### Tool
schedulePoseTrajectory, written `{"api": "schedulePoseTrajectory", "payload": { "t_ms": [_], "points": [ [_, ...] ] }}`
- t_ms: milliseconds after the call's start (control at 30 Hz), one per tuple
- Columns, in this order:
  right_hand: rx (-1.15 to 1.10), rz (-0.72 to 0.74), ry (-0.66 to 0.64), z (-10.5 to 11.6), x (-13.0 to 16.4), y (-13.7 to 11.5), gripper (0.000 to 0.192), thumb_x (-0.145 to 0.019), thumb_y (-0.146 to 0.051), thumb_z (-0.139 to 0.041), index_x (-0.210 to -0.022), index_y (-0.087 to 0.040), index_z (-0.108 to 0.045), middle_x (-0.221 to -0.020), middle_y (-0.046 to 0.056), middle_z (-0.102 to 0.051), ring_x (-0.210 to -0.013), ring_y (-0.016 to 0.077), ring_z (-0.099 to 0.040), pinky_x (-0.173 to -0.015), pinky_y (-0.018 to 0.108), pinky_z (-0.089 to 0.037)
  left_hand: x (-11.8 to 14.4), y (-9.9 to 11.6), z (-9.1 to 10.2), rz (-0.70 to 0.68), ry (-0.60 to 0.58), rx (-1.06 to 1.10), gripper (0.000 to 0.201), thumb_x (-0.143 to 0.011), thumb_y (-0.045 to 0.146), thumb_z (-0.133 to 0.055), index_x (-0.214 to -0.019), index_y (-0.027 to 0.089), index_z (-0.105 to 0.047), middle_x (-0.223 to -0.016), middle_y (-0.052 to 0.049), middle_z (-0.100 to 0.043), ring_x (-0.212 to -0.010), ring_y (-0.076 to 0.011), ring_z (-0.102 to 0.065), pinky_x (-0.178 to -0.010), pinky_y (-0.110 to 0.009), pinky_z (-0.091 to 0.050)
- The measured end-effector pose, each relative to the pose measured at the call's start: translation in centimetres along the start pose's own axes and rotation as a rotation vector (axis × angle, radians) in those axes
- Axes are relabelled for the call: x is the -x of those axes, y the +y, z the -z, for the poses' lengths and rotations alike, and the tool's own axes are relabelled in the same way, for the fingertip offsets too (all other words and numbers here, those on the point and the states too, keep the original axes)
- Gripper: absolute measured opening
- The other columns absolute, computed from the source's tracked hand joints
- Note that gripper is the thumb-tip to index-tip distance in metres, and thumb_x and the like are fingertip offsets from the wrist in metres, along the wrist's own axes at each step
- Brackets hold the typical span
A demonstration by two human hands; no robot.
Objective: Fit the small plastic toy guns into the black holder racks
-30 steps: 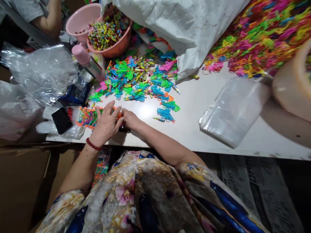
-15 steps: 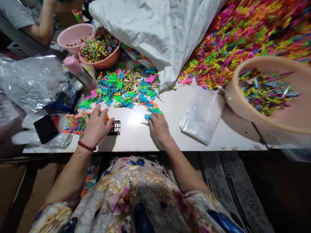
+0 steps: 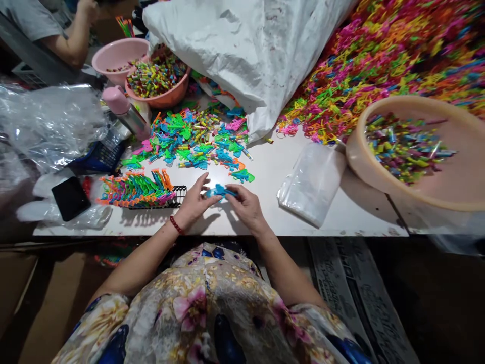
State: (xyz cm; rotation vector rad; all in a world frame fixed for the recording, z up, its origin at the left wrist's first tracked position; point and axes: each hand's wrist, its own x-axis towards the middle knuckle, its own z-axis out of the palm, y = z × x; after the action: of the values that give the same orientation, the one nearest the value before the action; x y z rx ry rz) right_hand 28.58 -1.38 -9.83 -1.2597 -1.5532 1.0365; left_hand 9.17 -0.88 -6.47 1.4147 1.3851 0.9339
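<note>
Rack (image 3: 151,198) left of hands; bag stack (image 3: 310,183) right, on table (image 3: 265,222).

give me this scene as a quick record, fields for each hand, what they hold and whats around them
left hand: pinches one end of the blue toy gun just above the white table
right hand: pinches its other end
rack: black rack left of the hands, holding a row of coloured toys
loose pile: toy guns beyond the hands
bags: stack of clear bags right of the hands
basin: beige basin of small coloured pieces at far right
sack: white sack at the back
</note>
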Motion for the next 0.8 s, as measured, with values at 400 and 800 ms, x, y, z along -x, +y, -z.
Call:
{"api": "schedulePoseTrajectory", "payload": {
  "t_ms": [400,800],
  "points": [
    [0.552,0.077,0.033,-0.5,0.5,3.3,0.025,-0.1,-0.029,-0.048,-0.099,-0.019,-0.071,-0.104,0.016,-0.069,-0.098,0.0283,-0.059,-0.095,0.046,-0.05,0.6,-2.6,0.2,0.513,0.123,0.72,0.045,-0.064,0.017,-0.095,-0.089,0.017,-0.057,-0.07,0.001,-0.071,-0.057,-0.0129,-0.069,-0.056,-0.024,-0.057],
    [-0.286,-0.324,0.006,-0.8,2.1,0.5,0.035,-0.079,-0.05,-0.076,-0.098,-0.021,-0.073,-0.08,0.001,-0.065,-0.07,0.0149,-0.06,-0.068,0.031,-0.053,1.1,-2.3,-0.2,0.579,0.165,0.845,0.021,-0.08,0.018,-0.084,-0.084,0.012,-0.064,-0.073,-0.005,-0.073,-0.06,-0.0116,-0.068,-0.053,-0.019,-0.054]
  ]
}}
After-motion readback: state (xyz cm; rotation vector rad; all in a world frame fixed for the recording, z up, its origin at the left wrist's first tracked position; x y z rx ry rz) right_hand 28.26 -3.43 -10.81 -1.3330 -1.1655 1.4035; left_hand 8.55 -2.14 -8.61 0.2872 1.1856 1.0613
